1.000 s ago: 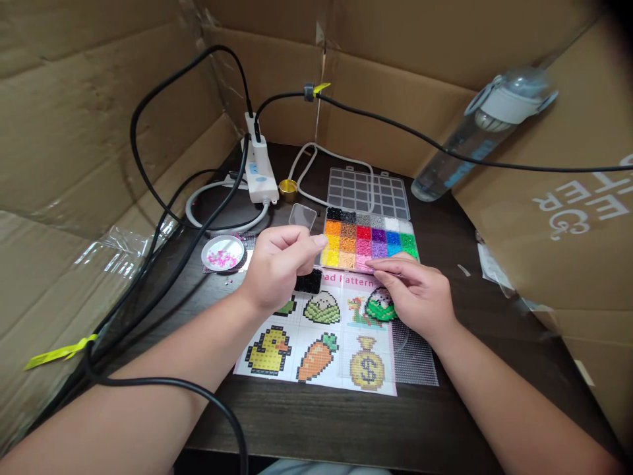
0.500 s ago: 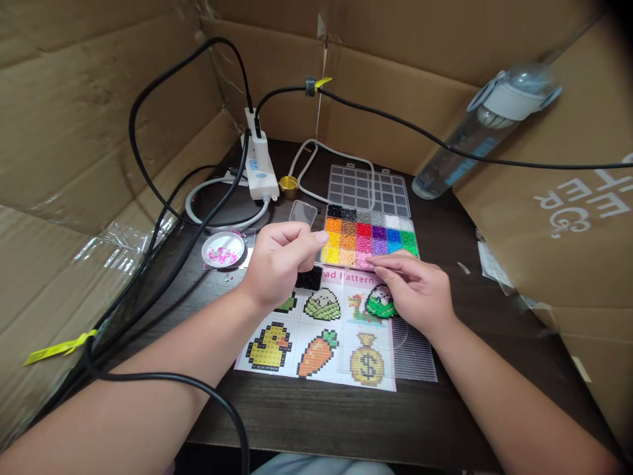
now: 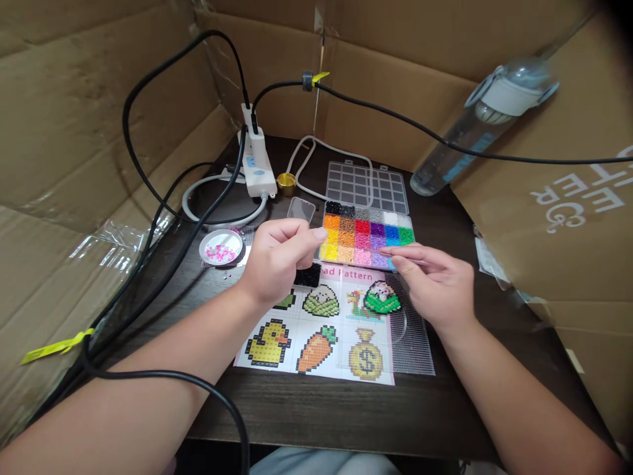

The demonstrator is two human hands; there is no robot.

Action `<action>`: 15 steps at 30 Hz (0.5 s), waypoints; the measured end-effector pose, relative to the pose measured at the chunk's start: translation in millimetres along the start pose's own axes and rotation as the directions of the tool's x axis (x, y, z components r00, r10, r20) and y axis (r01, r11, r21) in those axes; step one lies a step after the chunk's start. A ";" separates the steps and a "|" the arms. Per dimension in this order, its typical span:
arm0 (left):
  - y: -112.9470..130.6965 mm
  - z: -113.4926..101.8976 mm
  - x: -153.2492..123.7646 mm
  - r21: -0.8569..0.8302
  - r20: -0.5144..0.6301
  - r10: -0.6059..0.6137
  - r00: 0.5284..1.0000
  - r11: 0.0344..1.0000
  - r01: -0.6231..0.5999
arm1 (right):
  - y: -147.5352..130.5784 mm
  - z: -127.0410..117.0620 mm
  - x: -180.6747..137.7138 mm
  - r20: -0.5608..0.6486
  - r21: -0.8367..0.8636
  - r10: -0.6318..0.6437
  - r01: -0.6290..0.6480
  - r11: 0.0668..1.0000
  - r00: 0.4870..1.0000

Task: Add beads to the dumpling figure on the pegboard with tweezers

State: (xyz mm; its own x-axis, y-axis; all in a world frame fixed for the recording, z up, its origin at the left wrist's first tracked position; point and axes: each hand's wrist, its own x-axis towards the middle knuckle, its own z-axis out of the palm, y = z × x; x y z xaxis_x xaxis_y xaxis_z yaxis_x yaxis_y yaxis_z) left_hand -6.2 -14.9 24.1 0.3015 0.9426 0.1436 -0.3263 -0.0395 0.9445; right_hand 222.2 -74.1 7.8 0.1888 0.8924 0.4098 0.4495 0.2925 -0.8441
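My left hand [image 3: 279,257] is closed in a pinch, thumb on top, just left of the bead box; whatever its fingertips hold is hidden. Between the thumb and fingers of my right hand [image 3: 435,280] are thin tweezers [image 3: 388,253], their tip pointing left over the front rows of the box. Small beads sorted by colour fill the compartments of the bead box [image 3: 362,227]. Below it lies a printed bead pattern sheet [image 3: 316,379]. A green, white and black bead piece [image 3: 382,298] rests on the sheet near my right hand.
A white dish [image 3: 202,251] with pink beads stands at left. Black beads fill a small tray [image 3: 309,276] beside my left hand. A clear pegboard [image 3: 415,349] lies at right. Behind are a gold cup [image 3: 286,185], power strip [image 3: 260,173] and leaning bottle [image 3: 465,138]. Black cables [image 3: 129,125] loop at left.
My right hand with the tweezers has moved right, away from my left hand, uncovering the bead piece. My left hand keeps its pinch. The view has shifted slightly.
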 end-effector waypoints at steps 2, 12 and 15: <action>0.5 0.5 0.2 -0.003 0.004 0.004 1.000 1.000 -0.004 | -6.5 -8.9 0.0 -0.074 0.053 -0.006 0.010 0.999 0.997; -0.1 0.8 0.3 0.005 -0.005 0.031 1.000 1.000 -0.031 | 2.3 -43.3 -54.3 -0.019 0.077 0.174 -0.172 0.982 0.985; 1.5 2.8 0.7 0.001 -0.008 0.026 1.000 1.000 -0.026 | 11.7 -38.4 -65.0 0.022 0.082 0.206 -0.207 0.975 0.978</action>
State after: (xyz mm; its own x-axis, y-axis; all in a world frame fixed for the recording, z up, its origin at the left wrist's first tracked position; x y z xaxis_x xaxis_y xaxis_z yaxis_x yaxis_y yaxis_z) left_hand -4.0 -15.2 26.5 0.2859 0.9437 0.1662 -0.3329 -0.0648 0.9407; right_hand 248.7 -141.8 -15.5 0.2578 0.9410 0.2193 0.3278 0.1283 -0.9360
